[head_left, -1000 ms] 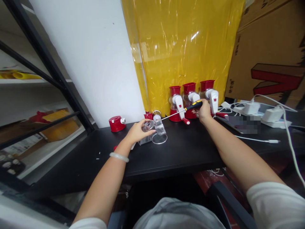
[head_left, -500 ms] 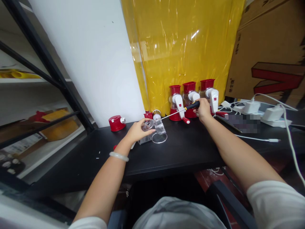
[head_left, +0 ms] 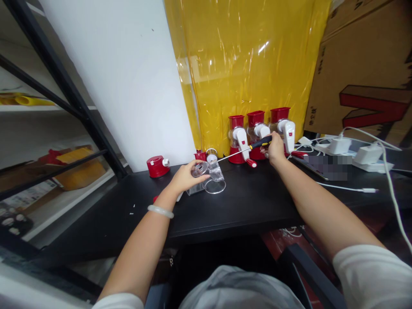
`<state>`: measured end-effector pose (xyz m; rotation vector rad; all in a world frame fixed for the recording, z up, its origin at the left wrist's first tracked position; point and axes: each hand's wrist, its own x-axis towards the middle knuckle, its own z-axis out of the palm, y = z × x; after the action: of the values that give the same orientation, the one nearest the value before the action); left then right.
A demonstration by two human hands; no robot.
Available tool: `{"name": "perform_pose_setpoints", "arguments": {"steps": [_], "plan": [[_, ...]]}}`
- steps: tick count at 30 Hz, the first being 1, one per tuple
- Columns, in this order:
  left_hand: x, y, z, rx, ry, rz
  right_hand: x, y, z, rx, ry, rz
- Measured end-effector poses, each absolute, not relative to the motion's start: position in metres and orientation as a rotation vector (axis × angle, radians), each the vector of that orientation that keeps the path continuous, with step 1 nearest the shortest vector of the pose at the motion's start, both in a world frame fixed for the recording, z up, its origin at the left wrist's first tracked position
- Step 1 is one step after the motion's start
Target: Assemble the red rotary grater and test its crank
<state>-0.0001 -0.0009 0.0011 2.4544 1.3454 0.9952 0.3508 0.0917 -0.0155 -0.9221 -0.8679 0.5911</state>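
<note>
My left hand grips a clear plastic housing lying on its side on the black table. My right hand is closed round the yellow-and-black handle of a screwdriver. Its long metal shaft slants down to the left, and the tip meets the white end of the clear housing. A small red part sits just behind the housing.
Three red-and-white hand-crank grinders stand in a row behind my right hand, against a yellow plastic sheet. A red cap lies at the left. White chargers and cables lie at the right. A cardboard box stands behind them.
My right hand with the screwdriver handle shifted slightly up and then back. The left hand and clear housing stayed still.
</note>
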Motion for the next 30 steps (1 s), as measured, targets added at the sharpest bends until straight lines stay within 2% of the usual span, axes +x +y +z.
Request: {"name": "perform_pose_setpoints", "arguments": {"steps": [6,23,30], "plan": [[0.0,-0.0012,0.0011,2.454,1.35,0.99,0.3508,0.0919,-0.0149,-0.815,-0.822,0.666],[0.0004,-0.0012,0.0011,2.457,1.341,1.013,0.3478,0.086,-0.0138,-0.974,-0.879,0.551],[-0.0004,-0.001,0.0008,2.452,1.355,1.013,0.3488,0.0891,-0.0144,-0.854,-0.82,0.714]]}}
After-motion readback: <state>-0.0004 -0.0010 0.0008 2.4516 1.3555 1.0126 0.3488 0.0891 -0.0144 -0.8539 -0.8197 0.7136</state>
